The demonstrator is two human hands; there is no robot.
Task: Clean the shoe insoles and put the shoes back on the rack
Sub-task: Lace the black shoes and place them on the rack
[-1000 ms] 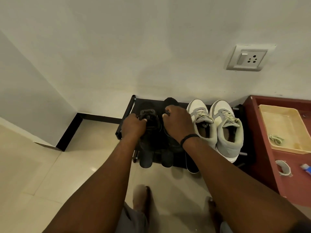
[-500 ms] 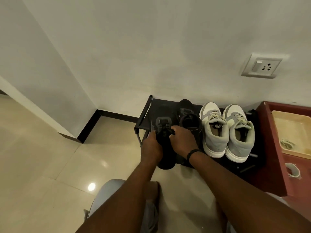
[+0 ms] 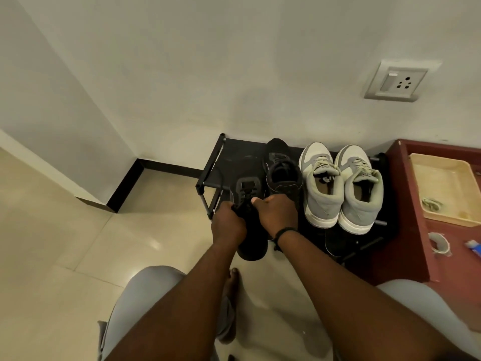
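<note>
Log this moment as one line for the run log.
both hands grip black shoe | left hand | right hand | other black shoe on rack | grey pair racked

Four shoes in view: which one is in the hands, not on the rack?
The black shoe at far left, gripped by left hand and right hand. Its black mate and both grey sneakers sit on the rack.

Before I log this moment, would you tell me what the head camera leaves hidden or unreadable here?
- Held black shoe: its opening, and any insole, is covered by the left hand and right hand.
- Rack: the lower shelf is dark and blocked by the shoes above.
- Small blue and white item on the red cabinet: cut off by the right edge.
- Greenish bundle in the tray: too small to identify.
</note>
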